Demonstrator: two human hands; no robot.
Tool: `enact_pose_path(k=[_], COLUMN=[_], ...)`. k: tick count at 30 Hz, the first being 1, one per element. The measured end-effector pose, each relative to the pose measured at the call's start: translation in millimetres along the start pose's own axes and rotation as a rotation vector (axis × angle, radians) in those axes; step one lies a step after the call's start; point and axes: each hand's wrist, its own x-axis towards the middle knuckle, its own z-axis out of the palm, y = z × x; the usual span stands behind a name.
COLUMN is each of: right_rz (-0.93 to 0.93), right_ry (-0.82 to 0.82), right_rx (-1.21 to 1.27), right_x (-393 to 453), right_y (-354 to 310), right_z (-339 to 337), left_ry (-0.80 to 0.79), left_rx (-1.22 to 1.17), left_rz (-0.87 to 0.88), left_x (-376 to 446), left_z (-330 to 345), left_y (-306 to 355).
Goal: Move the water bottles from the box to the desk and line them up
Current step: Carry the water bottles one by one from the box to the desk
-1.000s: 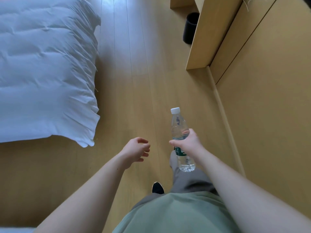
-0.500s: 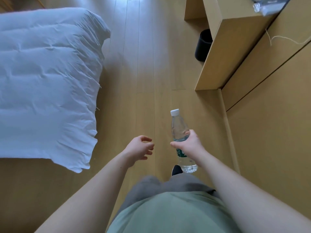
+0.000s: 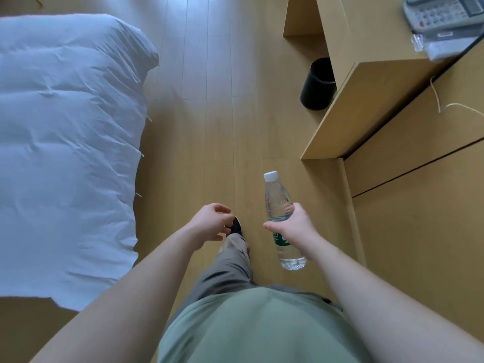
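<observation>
Since a second ago the desk (image 3: 377,82) had come nearer and more into view at far right; a telephone (image 3: 442,13) on its top now showed. Judged: carry phase, walking toward the desk, placement not yet begun. The water bottle (image 3: 279,205) stayed upright in the right hand (image 3: 293,226), the grip clamped round its middle, cap up, held over the floor and well apart from the desk. The left hand (image 3: 212,224) carried nothing, fingers loosely curled. The box was not in view. Wood plank floor (image 3: 207,127); white bed (image 3: 65,140) at left; black bin (image 3: 318,83) tucked under the desk; wooden panelling along the right.
</observation>
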Motion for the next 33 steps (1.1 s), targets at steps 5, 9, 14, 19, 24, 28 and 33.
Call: enact_pose_path(k=[5,9,14,19,24,28,33], right_rz=[0.022,0.008,0.006,0.015,0.021,0.009,0.001], right_ry=[0.043,0.089,0.102,0.138,0.139,0.118,0.101], right_rx=[0.043,0.074,0.064,0.054,0.060,0.056,0.072], right_x=[58,102,148,200,260,319,388], right_y=[-75,-136,-195,-244,-292,-336,-386], right_z=[9,14,8,-7,-31,-59,-96], left_ry=[-0.046,-0.047,-0.067,-0.080,-0.063,-0.039,-0.039], left_rx=[0.078,0.116,0.114,0.117,0.117,0.111,0.131], left_rz=[0.017,0.037,0.041,0.028,0.017,-0.002,-0.007], left_x=[59,104,145,191,238,280,336], left_z=[-60,-107,-143,-162,-182,-199,-207], left_y=[58,110,169,220,277,334,420])
